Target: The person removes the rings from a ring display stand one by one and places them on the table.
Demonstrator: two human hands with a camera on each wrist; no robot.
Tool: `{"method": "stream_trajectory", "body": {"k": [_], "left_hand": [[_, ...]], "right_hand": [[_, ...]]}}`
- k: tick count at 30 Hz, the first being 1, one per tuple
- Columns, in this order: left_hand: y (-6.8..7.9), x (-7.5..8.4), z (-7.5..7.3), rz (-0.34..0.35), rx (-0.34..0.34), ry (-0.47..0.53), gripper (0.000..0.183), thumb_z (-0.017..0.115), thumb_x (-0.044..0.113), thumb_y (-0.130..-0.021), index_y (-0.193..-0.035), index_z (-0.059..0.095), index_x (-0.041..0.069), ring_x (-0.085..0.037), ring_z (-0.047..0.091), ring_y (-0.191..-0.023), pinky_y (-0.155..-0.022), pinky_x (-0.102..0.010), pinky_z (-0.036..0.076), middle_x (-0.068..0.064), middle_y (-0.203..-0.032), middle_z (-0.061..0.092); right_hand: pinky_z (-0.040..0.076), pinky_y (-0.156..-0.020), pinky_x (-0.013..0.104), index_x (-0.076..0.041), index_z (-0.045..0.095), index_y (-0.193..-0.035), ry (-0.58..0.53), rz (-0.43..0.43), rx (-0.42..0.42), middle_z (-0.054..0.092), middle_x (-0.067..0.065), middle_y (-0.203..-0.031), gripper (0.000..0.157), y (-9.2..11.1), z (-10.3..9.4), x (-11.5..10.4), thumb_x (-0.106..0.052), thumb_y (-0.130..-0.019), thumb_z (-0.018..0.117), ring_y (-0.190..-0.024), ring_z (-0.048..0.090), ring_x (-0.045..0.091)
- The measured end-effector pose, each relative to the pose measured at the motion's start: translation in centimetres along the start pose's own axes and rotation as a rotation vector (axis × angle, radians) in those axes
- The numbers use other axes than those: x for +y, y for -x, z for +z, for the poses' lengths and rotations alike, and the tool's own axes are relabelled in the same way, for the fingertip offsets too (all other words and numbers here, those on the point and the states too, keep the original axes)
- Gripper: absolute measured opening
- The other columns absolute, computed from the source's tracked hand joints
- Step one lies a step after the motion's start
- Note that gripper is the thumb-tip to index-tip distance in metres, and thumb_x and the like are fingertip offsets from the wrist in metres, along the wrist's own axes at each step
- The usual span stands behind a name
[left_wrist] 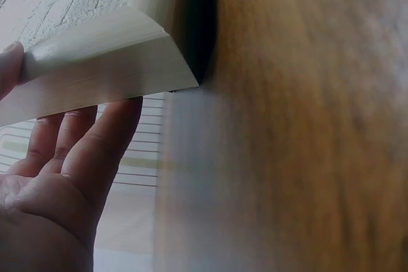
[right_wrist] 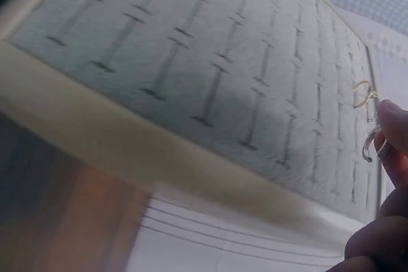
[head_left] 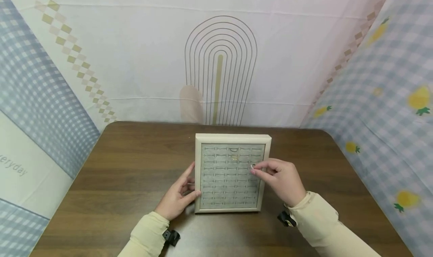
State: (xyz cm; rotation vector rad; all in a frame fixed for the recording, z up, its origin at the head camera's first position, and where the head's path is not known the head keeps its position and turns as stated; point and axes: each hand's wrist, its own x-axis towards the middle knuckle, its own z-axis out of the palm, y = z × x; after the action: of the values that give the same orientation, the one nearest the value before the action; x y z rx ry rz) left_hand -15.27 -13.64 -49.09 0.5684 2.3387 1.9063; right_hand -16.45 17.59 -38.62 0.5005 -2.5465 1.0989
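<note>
Head view, right grip [head_left: 285, 180] pinching silver ring [head_left: 252, 166] at fingertips [head_left: 258, 171], left grip [head_left: 177, 201] holding frame [head_left: 233, 139]

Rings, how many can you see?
3: one dark-looking ring near the top of the frame, a gold ring just below it, and a silver ring pinched in the right hand. More may be hidden.

Brown wood-grain table [head_left: 135, 155]; white arch-patterned backdrop [head_left: 142, 53] behind; blue-checked cloths [head_left: 379, 99] either side.
</note>
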Motion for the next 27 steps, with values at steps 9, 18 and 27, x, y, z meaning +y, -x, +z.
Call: {"method": "stream_trajectory", "body": {"k": [9,18,27], "left_hand": [[0.0,-0.1,-0.1,-0.006,0.003,-0.02,0.087,0.07,0.008,-0.094,-0.162,0.02,0.026,-0.024,0.065,-0.102,-0.092,-0.033,0.055,-0.015,-0.116,0.061],[0.0,-0.1,-0.1,-0.017,0.007,-0.004,0.087,0.07,0.005,-0.094,-0.162,0.02,0.024,-0.024,0.065,-0.101,-0.09,-0.031,0.056,-0.016,-0.116,0.062],[-0.1,0.1,0.1,-0.031,0.024,-0.019,0.088,0.071,0.005,-0.093,-0.162,0.022,0.027,-0.023,0.065,-0.101,-0.091,-0.032,0.055,-0.014,-0.115,0.062]], "right_hand": [[0.036,-0.047,0.021,-0.025,0.076,-0.077,-0.005,0.079,0.046,0.042,-0.012,-0.057,0.015,2.8,-0.1,2.0,-0.017,-0.079,0.087,-0.053,0.035,0.003],[0.04,-0.053,0.022,-0.023,0.074,-0.076,0.039,0.203,0.028,0.034,-0.011,-0.056,0.014,5.5,-0.8,3.5,-0.02,-0.078,0.088,-0.051,0.033,0.003],[0.038,-0.052,0.02,-0.026,0.073,-0.074,0.083,0.252,0.033,0.034,-0.012,-0.057,0.017,7.9,-1.5,5.3,-0.02,-0.077,0.088,-0.052,0.034,0.002]]}}
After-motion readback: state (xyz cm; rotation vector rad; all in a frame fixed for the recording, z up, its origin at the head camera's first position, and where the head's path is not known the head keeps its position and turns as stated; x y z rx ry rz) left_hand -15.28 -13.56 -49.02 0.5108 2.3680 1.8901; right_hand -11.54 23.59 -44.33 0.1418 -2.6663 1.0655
